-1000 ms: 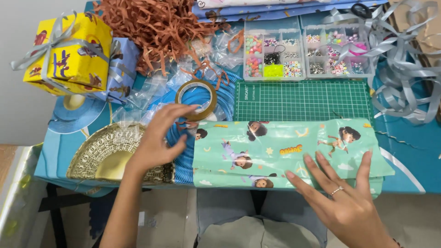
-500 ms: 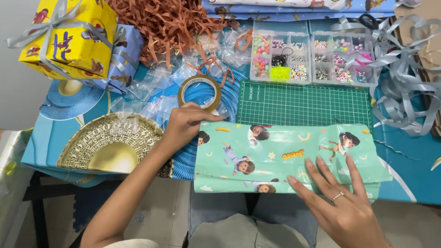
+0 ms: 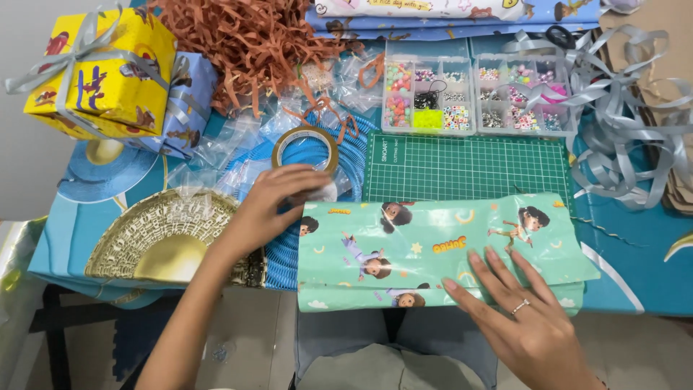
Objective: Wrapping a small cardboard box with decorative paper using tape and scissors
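Observation:
A flat parcel [image 3: 433,242] wrapped in mint-green cartoon-print paper lies at the table's near edge. My right hand [image 3: 523,321], a ring on one finger, lies flat with spread fingers on the parcel's near right part. My left hand [image 3: 278,202] reaches past the parcel's left end. Its fingertips are at the near rim of a brown tape roll [image 3: 304,148], which lies flat on blue pleated paper [image 3: 289,249]. I see nothing gripped in either hand.
A green cutting mat [image 3: 469,166] lies behind the parcel, with clear bead boxes [image 3: 473,97] beyond it. Silver ribbon [image 3: 621,137] is piled at the right. Orange paper shred [image 3: 249,43], a yellow gift box [image 3: 101,72] and a gold doily [image 3: 162,242] sit at the left.
My left hand has moved from the parcel's left end up to the tape roll. My right hand has stayed flat on the parcel.

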